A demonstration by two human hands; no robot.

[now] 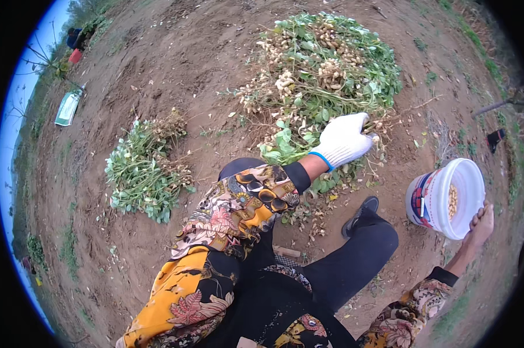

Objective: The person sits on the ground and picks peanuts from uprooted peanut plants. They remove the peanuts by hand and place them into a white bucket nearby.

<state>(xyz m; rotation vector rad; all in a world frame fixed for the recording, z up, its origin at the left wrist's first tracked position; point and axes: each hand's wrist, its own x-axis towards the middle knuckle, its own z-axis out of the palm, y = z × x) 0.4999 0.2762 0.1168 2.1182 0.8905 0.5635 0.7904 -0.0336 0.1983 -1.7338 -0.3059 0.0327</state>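
Note:
My left hand (345, 140), in a white knit glove with a blue cuff, is closed around the stems of a peanut plant (377, 126). Beneath and beyond it lies a large heap of uprooted peanut plants (327, 65), with pale pods showing among green leaves. Off to the right, my bare right hand (480, 222) has its fingers curled at the near rim of a white plastic bucket (436, 200); whether they also hold pods is hidden. Loose peanuts (453, 202) lie inside the bucket, which appears tilted.
A smaller pile of peanut plants (151, 169) lies to the left on bare soil. Farther off are a green-and-white sack (69, 106), a red container (75, 56) and another person (74, 38). My shod foot (361, 215) rests between heap and bucket. A dark object (495, 140) lies beyond the bucket.

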